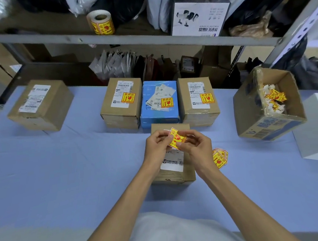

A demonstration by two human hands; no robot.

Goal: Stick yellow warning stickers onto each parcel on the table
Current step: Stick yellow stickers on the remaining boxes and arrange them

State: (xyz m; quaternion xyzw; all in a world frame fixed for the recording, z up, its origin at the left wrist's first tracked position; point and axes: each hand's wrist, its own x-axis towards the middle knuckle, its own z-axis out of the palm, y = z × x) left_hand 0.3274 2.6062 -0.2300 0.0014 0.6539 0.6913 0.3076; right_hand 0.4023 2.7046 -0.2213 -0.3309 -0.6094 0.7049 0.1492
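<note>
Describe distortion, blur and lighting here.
Head view: wide-angle distortion bows the shelf rail and makes the open carton and the far-left parcel lean outward; the upper-left corner is smeared; light is soft and even, with faint shadows on the table; the sticker pinched by the left hand and right hand is fairly sharp.

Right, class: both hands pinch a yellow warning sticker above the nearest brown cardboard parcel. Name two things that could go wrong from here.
The square yellow warning sticker, pinched by left hand and right hand, may fold and stick to itself. The brown cardboard parcel at far left, apart and unstickered, might get skipped.
</note>
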